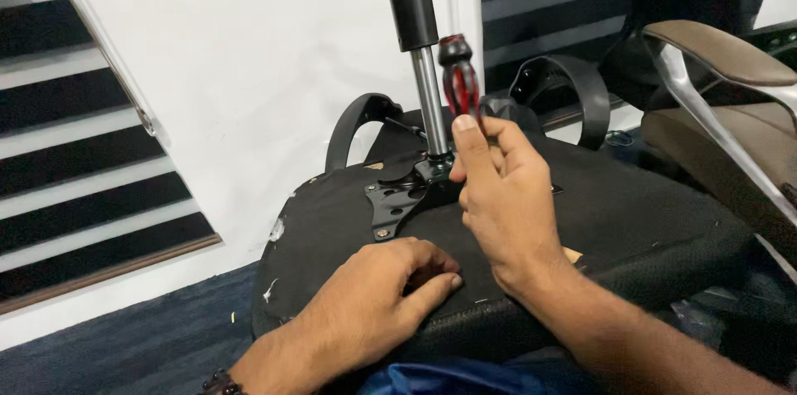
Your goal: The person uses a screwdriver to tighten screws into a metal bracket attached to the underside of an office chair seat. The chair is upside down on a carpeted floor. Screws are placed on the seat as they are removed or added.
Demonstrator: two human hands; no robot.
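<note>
An upturned office chair seat [631,212] with a black underside lies in front of me. A black metal mounting plate [397,196] is screwed to it, and a gas-lift cylinder [419,38] rises from the plate. My right hand [502,196] is shut on a red-and-black screwdriver [458,75], held upright beside the cylinder with its tip hidden behind my fingers near the plate. My left hand [374,299] rests palm-down on the seat's near edge, fingers curled, holding nothing I can see.
Black curved armrests [357,125] stick out behind the seat. A brown chair with a chrome arm [706,88] stands at the right. A white wall [249,71], striped blinds [75,154] and dark blue carpet [124,353] surround the seat.
</note>
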